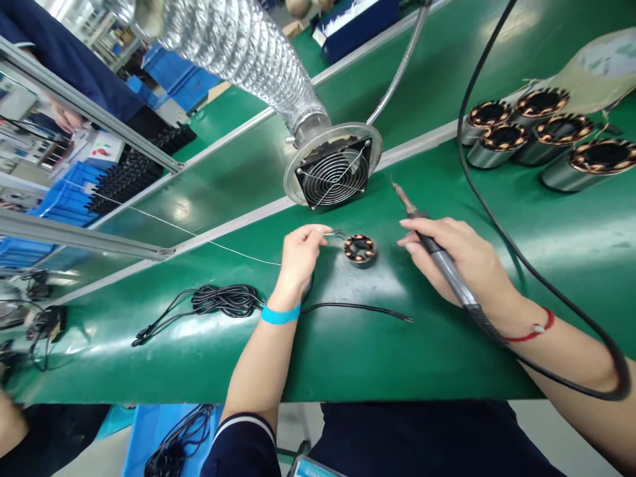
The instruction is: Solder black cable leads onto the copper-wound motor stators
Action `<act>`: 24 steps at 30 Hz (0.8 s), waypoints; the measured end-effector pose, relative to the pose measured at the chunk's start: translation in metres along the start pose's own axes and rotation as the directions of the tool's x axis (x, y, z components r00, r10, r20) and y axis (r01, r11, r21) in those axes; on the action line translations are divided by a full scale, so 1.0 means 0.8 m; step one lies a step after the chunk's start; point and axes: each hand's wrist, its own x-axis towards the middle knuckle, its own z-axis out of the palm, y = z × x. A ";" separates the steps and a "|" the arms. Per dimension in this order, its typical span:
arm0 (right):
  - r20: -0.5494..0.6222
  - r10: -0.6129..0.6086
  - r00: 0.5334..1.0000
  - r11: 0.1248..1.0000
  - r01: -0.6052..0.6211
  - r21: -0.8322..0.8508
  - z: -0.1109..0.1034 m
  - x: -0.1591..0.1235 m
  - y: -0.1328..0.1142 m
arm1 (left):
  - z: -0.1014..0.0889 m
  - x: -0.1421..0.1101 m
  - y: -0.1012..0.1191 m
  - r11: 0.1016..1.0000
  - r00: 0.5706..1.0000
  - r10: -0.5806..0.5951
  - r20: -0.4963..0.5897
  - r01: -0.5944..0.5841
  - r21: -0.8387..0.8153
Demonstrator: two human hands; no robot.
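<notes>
A small round stator (pixel 360 250) with copper windings lies on the green bench mat (pixel 377 344). My left hand (pixel 299 257), with a blue wrist strap, pinches thin wire leads (pixel 336 234) that reach the stator's left side. My right hand (pixel 457 258) grips a soldering iron (pixel 431 242) like a pen; its tip (pixel 397 191) points up and away, right of the stator and not touching it. The iron's black cord (pixel 546 285) loops off to the right and up.
A fume extractor fan (pixel 334 173) on a silver flexible duct (pixel 238 40) stands just behind the stator. Several larger wound stators (pixel 541 129) sit at the back right. A coiled black cable (pixel 218 301) lies to the left. Another person's arm (pixel 12 424) shows at lower left.
</notes>
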 end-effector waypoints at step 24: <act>0.134 0.178 0.975 0.873 -0.219 0.436 0.010 -0.003 -0.019 | 0.040 -0.069 0.010 0.959 0.894 0.186 0.408 -0.256 0.124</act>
